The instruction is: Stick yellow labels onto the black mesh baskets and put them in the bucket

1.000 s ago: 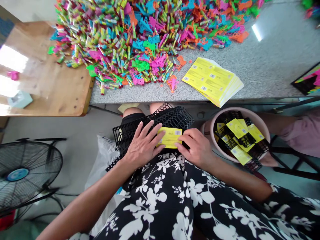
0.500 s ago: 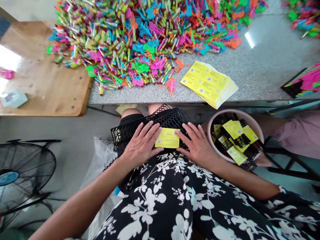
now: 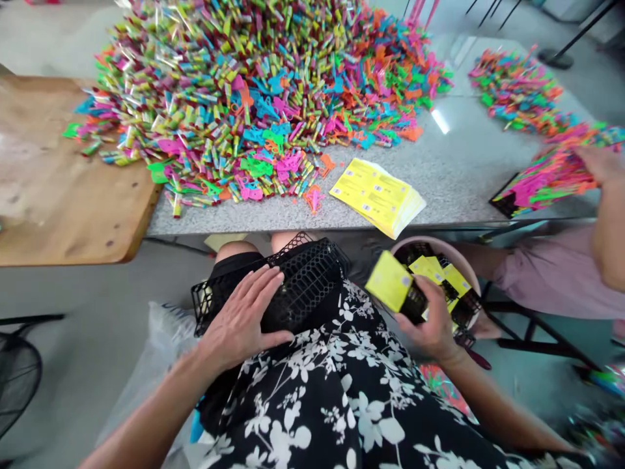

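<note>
My left hand (image 3: 239,319) lies spread, palm down, on the black mesh baskets (image 3: 310,280) across my lap. Nothing is gripped in it. To the right, my right hand (image 3: 433,329) pinches a small black mesh basket with a yellow label (image 3: 388,283) on its face, slightly blurred. It is at the near left side of a pale pink bucket (image 3: 472,259). Inside that bucket, more black mesh baskets with yellow labels (image 3: 428,267) lie jumbled, partly hidden by my hand.
A large heap of colourful plastic pieces and small tubes (image 3: 219,117) covers the grey tabletop (image 3: 454,176). Yellow printed sheets (image 3: 375,195) lie near its front edge. A wooden board (image 3: 63,195) is at left. Another person's hand (image 3: 603,166) touches pink and green pieces at right.
My right hand has left my lap and moved right to the bucket, carrying the yellow-labelled basket. My left hand stays on the lap baskets. The view has turned right, and another person's arm has appeared.
</note>
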Demonstrator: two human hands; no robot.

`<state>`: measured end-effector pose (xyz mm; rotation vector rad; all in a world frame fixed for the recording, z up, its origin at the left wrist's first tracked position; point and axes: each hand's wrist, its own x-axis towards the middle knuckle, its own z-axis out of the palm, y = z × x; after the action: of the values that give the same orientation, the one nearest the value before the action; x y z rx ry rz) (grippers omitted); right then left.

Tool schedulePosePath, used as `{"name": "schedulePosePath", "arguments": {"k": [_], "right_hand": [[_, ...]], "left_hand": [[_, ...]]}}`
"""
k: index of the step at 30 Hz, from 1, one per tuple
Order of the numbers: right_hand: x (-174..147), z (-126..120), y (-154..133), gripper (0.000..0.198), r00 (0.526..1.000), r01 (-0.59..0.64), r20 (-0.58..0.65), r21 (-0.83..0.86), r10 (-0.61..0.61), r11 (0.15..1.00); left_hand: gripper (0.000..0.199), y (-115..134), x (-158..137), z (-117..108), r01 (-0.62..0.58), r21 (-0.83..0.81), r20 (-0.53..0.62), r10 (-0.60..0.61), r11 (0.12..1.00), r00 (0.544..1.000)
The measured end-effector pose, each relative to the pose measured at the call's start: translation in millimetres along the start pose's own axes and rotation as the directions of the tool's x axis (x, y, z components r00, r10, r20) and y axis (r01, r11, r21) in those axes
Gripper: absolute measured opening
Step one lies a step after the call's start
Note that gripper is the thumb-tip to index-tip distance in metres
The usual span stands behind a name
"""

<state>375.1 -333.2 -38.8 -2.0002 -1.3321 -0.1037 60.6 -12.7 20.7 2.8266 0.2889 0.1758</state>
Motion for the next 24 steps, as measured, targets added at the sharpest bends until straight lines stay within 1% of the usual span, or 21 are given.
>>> {"name": "schedulePosePath", "arguments": {"k": [1,2,4,6,7,8,9,10,11,12,14,15,17,19,21,23,24], "right_hand": [[-16.1,-6.4,20.8,0.087,0.994,-0.084,-0.069,-0.082,0.079,0.993],[-31.8,-11.5,41.1,0.082,0.979,-0.171,-0.136,-0.163,0.15,0.972],[-56.5,-17.2,74.0,0.076,0.947,-0.301,-0.206,-0.298,0.246,0.906],[-63.0,-15.4,89.5,0.073,0.913,-0.396,-0.272,-0.403,0.305,0.825],[-56.9,-11.8,89.8,0.069,0.905,-0.415,-0.289,-0.427,0.314,0.803],[-44.3,-6.7,85.8,0.065,0.908,-0.407,-0.285,-0.434,0.306,0.804],[-25.7,-0.4,78.8,0.06,0.925,-0.368,-0.258,-0.423,0.279,0.828],[-1.9,6.7,70.0,0.057,0.944,-0.312,-0.233,-0.403,0.233,0.86],[25.5,14.3,61.1,0.056,0.966,-0.24,-0.182,-0.385,0.181,0.891],[54.8,22.2,53.3,0.058,0.981,-0.174,-0.141,-0.371,0.13,0.912],[112.5,38.5,44.3,0.068,0.995,-0.081,-0.076,-0.357,0.058,0.93],[137.8,46.5,43.4,0.074,0.998,-0.053,-0.041,-0.365,0.041,0.929],[177.2,61.0,46.2,0.083,0.996,-0.024,0.067,-0.406,0.056,0.914],[200.0,71.7,50.8,0.077,0.984,0.0,0.162,-0.445,0.08,0.896],[209.3,77.3,53.4,0.059,0.976,0.037,0.209,-0.457,0.066,0.889],[210.4,78.5,53.2,0.044,0.975,0.08,0.22,-0.448,0.022,0.891],[209.5,78.0,52.4,0.039,0.975,0.097,0.221,-0.443,0.004,0.892]], "left_hand": [[0.104,2.6,1.2,3.4,0.002,0.029,0.011,-0.002,1.0,1.0],[0.096,4.9,2.3,6.1,0.008,0.057,0.018,-0.009,0.998,1.0],[0.083,7.1,3.2,8.8,0.014,0.088,0.013,-0.015,0.996,1.0],[0.079,4.9,1.8,7.8,0.004,0.092,-0.006,-0.004,0.996,1.0],[0.079,2.4,0.3,6.2,-0.005,0.095,-0.013,0.007,0.996,1.0],[0.08,-0.7,-1.5,4.0,-0.017,0.101,-0.013,0.018,0.995,1.0],[0.081,-4.1,-3.5,1.3,-0.025,0.112,-0.008,0.026,0.993,1.0],[0.082,-7.4,-5.4,-1.9,-0.034,0.127,-0.003,0.035,0.991,0.999],[0.083,-10.2,-7.3,-5.6,-0.046,0.142,0.006,0.045,0.989,0.999],[0.084,-12.5,-9.1,-9.6,-0.063,0.156,0.015,0.062,0.986,0.998],[0.084,-14.9,-12.3,-18.5,-0.093,0.174,0.009,0.093,0.98,0.996],[0.084,-15.4,-13.7,-23.0,-0.1,0.178,0.008,0.1,0.979,0.995],[0.083,-15.8,-15.3,-31.7,-0.103,0.179,0.016,0.101,0.979,0.995],[0.081,-16.2,-13.5,-39.5,-0.089,0.172,0.01,0.089,0.981,0.996],[0.077,-14.7,-7.1,-46.7,-0.059,0.129,-0.02,0.062,0.99,0.998],[0.068,-7.3,1.2,-54.0,0.006,0.027,-0.058,-0.004,1.0,0.998],[0.062,-0.2,3.8,-57.8,0.046,-0.051,-0.073,-0.05,0.998,0.996]]}}
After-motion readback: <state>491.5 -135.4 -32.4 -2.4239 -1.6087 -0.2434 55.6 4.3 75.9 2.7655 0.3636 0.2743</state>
